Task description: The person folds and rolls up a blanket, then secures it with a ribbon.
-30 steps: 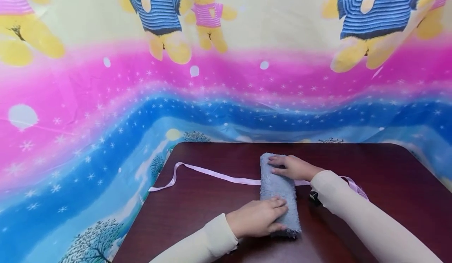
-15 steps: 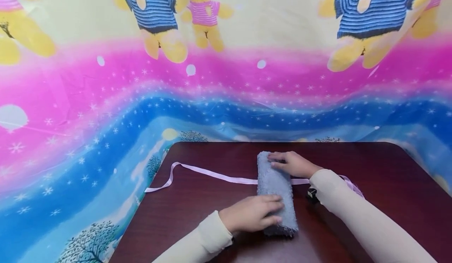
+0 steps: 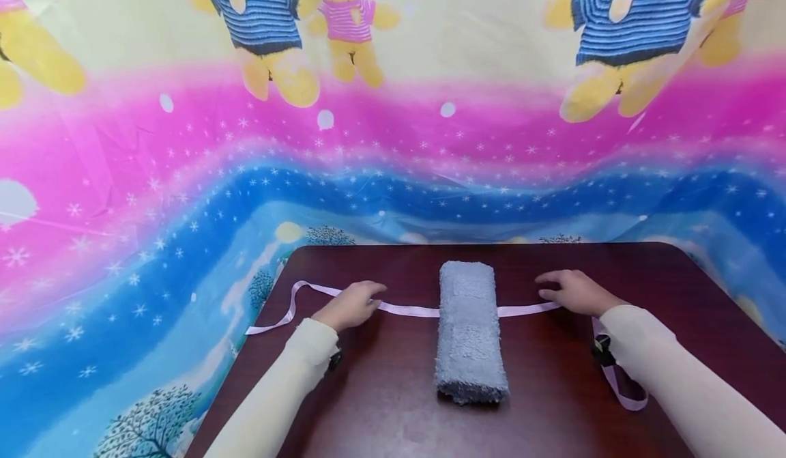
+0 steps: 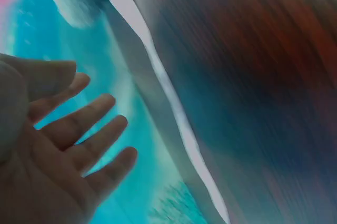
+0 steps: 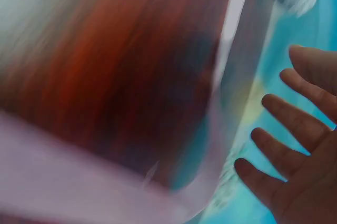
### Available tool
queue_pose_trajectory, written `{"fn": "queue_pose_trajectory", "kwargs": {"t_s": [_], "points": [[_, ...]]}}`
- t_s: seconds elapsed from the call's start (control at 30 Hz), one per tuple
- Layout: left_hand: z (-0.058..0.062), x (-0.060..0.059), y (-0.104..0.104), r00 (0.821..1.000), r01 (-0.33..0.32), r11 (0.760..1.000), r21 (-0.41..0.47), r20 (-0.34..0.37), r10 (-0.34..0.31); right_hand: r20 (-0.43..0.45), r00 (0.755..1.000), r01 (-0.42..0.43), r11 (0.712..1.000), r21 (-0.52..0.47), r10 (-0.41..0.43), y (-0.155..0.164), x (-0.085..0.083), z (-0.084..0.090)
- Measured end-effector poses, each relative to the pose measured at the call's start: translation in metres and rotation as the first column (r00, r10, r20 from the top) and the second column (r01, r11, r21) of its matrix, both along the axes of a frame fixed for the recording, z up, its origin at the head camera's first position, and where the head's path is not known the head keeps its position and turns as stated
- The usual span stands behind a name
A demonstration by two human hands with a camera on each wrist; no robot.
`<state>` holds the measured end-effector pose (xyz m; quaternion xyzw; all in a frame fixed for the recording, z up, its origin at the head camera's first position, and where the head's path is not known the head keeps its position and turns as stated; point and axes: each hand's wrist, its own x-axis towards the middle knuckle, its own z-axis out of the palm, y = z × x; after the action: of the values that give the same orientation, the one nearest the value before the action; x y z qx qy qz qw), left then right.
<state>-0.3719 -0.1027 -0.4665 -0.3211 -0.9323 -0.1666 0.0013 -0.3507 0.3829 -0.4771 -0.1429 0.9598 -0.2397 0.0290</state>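
A rolled grey towel (image 3: 468,332) lies lengthwise in the middle of the dark wooden table (image 3: 681,287). A pale pink ribbon (image 3: 405,309) runs across the table beneath it. My left hand (image 3: 356,302) hovers over the ribbon left of the towel. My right hand (image 3: 574,291) is at the ribbon on the right side. Neither hand holds anything. The blurred left wrist view shows the left hand (image 4: 63,145) with spread fingers beside the ribbon (image 4: 168,97). In the right wrist view the right hand (image 5: 300,150) is likewise spread near the ribbon (image 5: 231,34).
The ribbon's left end (image 3: 270,321) curls near the table's left edge. Its right end (image 3: 623,390) loops by my right sleeve. A colourful bear-print cloth (image 3: 393,137) hangs behind and drapes round the table.
Both hands have left the towel and moved outward, the left hand to the left and the right hand to the right, onto the ribbon. The towel now lies untouched.
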Motion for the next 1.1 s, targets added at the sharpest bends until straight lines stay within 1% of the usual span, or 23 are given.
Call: {"fn": "queue_pose_trajectory", "kwargs": {"t_s": [0.07,0.17,0.23,0.27,0.33,0.43,0.5,0.57,0.67,0.77,0.8,0.87,0.93,0.97,1.0,1.03,1.07,1.1], "points": [[-0.003,-0.006,-0.011,0.998,-0.042,0.999,-0.026,0.048,0.043,0.036,0.999,0.038,0.999,0.005,-0.038,0.015,0.004,-0.005],[-0.005,-0.013,-0.024,0.988,-0.096,0.994,-0.052,0.116,0.101,0.072,0.996,0.061,0.998,-0.001,-0.061,0.032,0.008,-0.010],[-0.008,-0.016,-0.028,0.982,-0.124,0.990,-0.068,0.135,0.132,0.099,0.993,0.069,0.998,-0.017,-0.067,0.042,0.012,-0.011],[-0.009,-0.017,-0.029,0.981,-0.136,0.988,-0.080,0.132,0.146,0.112,0.991,0.075,0.997,-0.032,-0.071,0.046,0.014,-0.011],[-0.013,-0.019,-0.031,0.982,-0.148,0.982,-0.117,0.100,0.160,0.131,0.989,0.073,0.996,-0.051,-0.066,0.053,0.017,-0.011],[-0.019,-0.021,-0.032,0.987,-0.149,0.978,-0.147,0.045,0.157,0.149,0.987,0.071,0.995,-0.069,-0.060,0.059,0.022,-0.010],[-0.023,-0.022,-0.031,0.988,-0.148,0.978,-0.150,0.023,0.153,0.149,0.987,0.070,0.995,-0.065,-0.059,0.062,0.024,-0.010],[-0.026,-0.024,-0.030,0.986,-0.161,0.978,-0.132,0.027,0.166,0.146,0.987,0.068,0.996,-0.057,-0.059,0.063,0.027,-0.011],[-0.027,-0.024,-0.030,0.978,-0.194,0.972,-0.135,0.044,0.202,0.181,0.982,0.059,0.996,-0.072,-0.045,0.063,0.030,-0.013],[-0.026,-0.024,-0.031,0.971,-0.214,0.965,-0.151,0.074,0.227,0.228,0.974,0.031,0.996,-0.089,-0.010,0.062,0.033,-0.014],[-0.025,-0.024,-0.030,0.969,-0.216,0.964,-0.157,0.084,0.231,0.228,0.974,0.024,0.996,-0.091,-0.003,0.061,0.033,-0.015],[-0.023,-0.024,-0.029,0.968,-0.216,0.963,-0.159,0.090,0.232,0.190,0.982,0.008,0.997,-0.080,0.008,0.060,0.034,-0.016],[-0.019,-0.024,-0.027,0.970,-0.211,0.967,-0.143,0.091,0.225,0.133,0.991,0.015,0.996,-0.085,-0.004,0.059,0.032,-0.018],[-0.018,-0.025,-0.026,0.971,-0.208,0.970,-0.129,0.093,0.220,0.116,0.993,0.025,0.994,-0.108,-0.013,0.059,0.032,-0.019],[-0.016,-0.025,-0.025,0.972,-0.204,0.973,-0.112,0.097,0.215,0.114,0.993,0.026,0.988,-0.153,-0.008,0.059,0.031,-0.019],[-0.015,-0.026,-0.026,0.971,-0.202,0.975,-0.093,0.108,0.211,0.128,0.992,0.032,0.978,-0.205,-0.005,0.058,0.030,-0.019],[-0.014,-0.026,-0.026,0.970,-0.197,0.978,-0.070,0.129,0.205,0.157,0.988,0.031,0.963,-0.267,0.011,0.058,0.030,-0.019],[-0.013,-0.026,-0.027,0.969,-0.191,0.981,-0.043,0.154,0.196,0.196,0.980,0.038,0.941,-0.338,0.031,0.057,0.029,-0.017]]}}
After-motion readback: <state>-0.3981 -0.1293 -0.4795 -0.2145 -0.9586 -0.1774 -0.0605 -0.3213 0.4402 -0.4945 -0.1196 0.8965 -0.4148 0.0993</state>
